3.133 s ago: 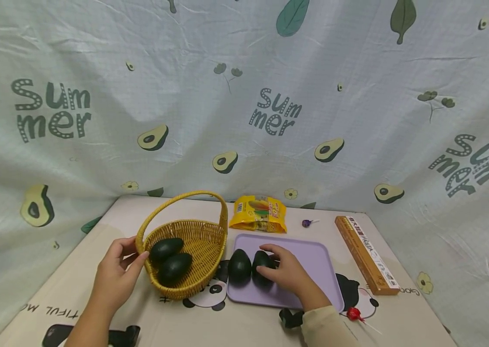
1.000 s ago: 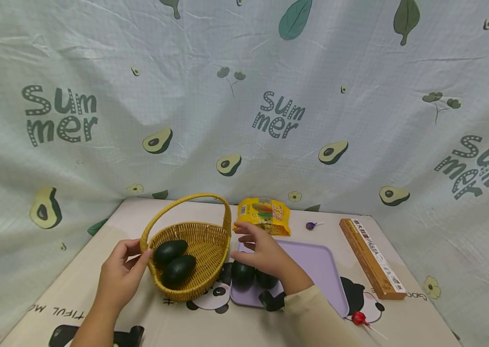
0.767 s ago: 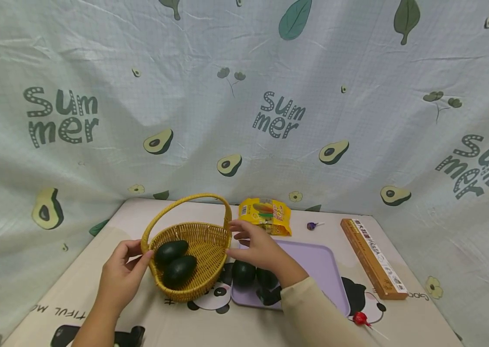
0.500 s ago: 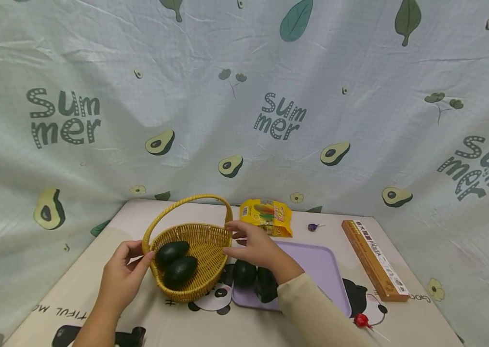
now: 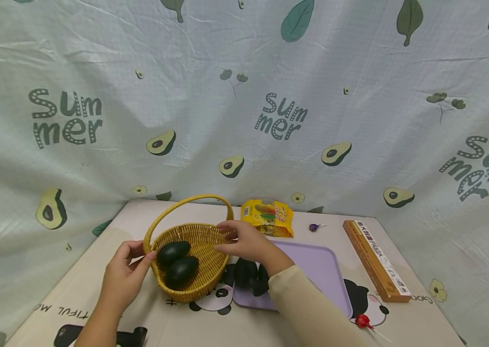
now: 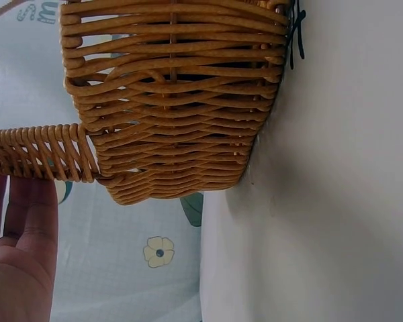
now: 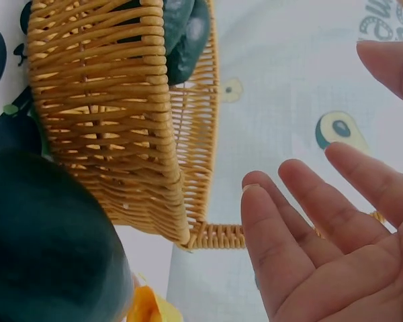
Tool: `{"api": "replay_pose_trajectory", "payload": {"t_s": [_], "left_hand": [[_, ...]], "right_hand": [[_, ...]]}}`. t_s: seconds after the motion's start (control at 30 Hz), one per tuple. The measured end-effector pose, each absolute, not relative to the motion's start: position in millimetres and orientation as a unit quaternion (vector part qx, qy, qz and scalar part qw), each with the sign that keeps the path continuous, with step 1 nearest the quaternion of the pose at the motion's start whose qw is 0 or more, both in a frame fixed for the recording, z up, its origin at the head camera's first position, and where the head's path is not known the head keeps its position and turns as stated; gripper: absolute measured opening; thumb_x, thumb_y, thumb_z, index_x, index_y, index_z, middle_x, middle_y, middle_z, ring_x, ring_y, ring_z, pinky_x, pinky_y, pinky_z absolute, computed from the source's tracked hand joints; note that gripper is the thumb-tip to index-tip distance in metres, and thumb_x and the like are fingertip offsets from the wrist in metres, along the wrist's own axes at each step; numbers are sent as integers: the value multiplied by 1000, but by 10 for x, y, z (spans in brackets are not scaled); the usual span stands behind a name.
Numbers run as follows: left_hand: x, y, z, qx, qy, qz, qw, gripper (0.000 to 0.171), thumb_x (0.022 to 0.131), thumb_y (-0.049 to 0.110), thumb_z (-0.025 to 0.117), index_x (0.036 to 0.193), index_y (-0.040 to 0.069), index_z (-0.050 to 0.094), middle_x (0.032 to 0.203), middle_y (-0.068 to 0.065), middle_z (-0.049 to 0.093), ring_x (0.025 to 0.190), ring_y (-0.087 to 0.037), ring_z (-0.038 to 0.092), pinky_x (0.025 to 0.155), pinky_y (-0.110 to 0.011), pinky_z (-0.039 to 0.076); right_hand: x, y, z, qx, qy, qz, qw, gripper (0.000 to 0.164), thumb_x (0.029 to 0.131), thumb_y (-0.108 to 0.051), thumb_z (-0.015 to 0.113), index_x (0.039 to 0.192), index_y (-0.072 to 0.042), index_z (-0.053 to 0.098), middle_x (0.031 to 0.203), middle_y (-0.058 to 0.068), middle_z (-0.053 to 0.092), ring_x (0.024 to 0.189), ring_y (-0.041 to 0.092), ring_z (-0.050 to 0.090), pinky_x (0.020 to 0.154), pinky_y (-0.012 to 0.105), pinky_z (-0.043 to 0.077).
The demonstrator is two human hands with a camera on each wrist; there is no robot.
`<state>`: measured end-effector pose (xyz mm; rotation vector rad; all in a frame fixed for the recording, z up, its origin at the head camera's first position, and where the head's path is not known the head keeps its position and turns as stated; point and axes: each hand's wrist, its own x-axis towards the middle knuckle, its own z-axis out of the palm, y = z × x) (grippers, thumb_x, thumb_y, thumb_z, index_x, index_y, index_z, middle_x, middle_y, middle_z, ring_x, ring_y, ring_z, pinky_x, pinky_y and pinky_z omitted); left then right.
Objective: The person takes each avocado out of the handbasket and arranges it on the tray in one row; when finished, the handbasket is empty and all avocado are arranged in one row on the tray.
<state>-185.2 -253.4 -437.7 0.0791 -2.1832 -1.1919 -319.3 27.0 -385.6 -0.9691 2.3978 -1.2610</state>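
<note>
Seeing a yellow wicker basket (image 5: 185, 295) left of center, lower half of the head view, with a lilac tray (image 5: 314, 270) just right of it. Got the left hand (image 5: 125, 273) clamped on the handle (image 6: 40, 151) at its left end, and the right hand (image 5: 249, 241) over the basket's right side, fingers apart. Spotting two dark avocados (image 5: 181, 272) inside, plus a red lollipop (image 5: 363, 321) lower right.

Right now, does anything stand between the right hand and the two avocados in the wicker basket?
Nothing visible does. In the head view, the right hand overlaps the right side of the wicker basket; only bare weave shows between hand and avocados. The handle arches off that line.
</note>
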Motion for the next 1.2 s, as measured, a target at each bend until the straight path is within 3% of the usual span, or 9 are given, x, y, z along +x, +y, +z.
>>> {"api": "replay_pose_trajectory", "payload": {"t_s": [0.27,0.6,0.77,0.97,1.2], "left_hand": [[-1847,-2538,-4365,40,-831,-457,315,27,98,13,72,118,2,59,116,-13,67,100,13,56,81,0,49],[-1841,-2533,-4372,30,-829,-461,314,26,98,13,71,117,1,58,117,-15,67,101,15,56,82,-1,50],[-1846,-2533,-4381,37,-834,-455,311,26,98,13,71,118,3,58,116,-12,67,100,15,56,82,0,49],[-1850,-2542,-4374,36,-835,-450,313,26,98,14,71,118,2,58,115,-14,67,100,16,55,82,-1,50],[-1835,-2522,-4352,36,-834,-454,310,28,98,15,71,120,3,59,115,-14,67,103,8,59,82,-2,51]], "right_hand": [[-3243,124,-3902,-346,823,-426,147,56,93,-31,77,142,-12,59,136,6,65,125,30,63,106,42,55],[-3269,-38,-3962,-339,836,-400,161,59,92,-36,78,144,-18,58,135,10,66,117,22,67,99,38,59],[-3251,-139,-3964,-350,838,-385,167,55,93,-37,76,142,-19,60,136,11,66,121,25,64,100,39,58],[-3236,-252,-3971,-351,841,-372,176,51,92,-42,76,137,-20,64,132,4,68,125,25,62,101,40,58],[-3251,-348,-4020,-335,845,-372,187,52,89,-42,79,133,-18,66,126,3,69,115,18,64,98,38,59]]}}
